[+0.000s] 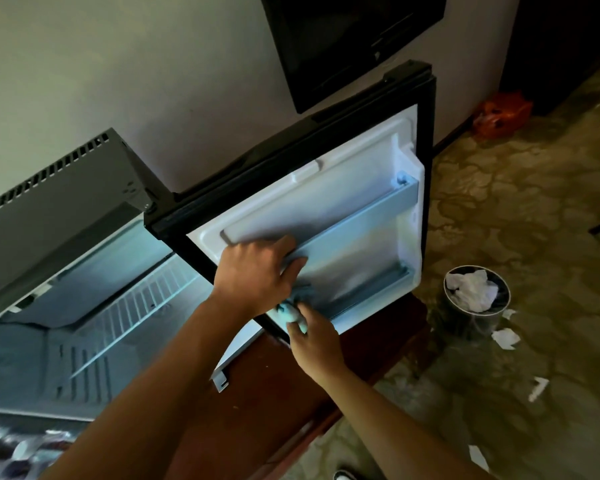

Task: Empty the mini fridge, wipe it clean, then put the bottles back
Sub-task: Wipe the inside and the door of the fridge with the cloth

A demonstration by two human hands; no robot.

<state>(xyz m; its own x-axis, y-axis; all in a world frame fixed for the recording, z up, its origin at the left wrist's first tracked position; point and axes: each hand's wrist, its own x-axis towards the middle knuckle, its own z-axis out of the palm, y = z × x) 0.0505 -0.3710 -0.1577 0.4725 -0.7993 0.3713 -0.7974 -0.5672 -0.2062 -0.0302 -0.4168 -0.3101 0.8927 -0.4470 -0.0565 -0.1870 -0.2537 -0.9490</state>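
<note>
Fridge (84,289) sits open at 9 o'clock, door (326,209) swung toward centre; left hand (257,271) curls over the door rail (354,220), right hand (312,337) pinches a cloth (291,313) at the door's lower edge. Leaning hard could snap the rail or tip the fridge off the counter (274,393)

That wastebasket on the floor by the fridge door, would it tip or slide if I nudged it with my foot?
The wastebasket is probably light: only crumpled white paper shows in it, so a nudge would likely slide it. It stands fairly tall and narrow, so a push near the rim might tip it. The patterned floor looks like carpet, which may drag at its base.
</note>
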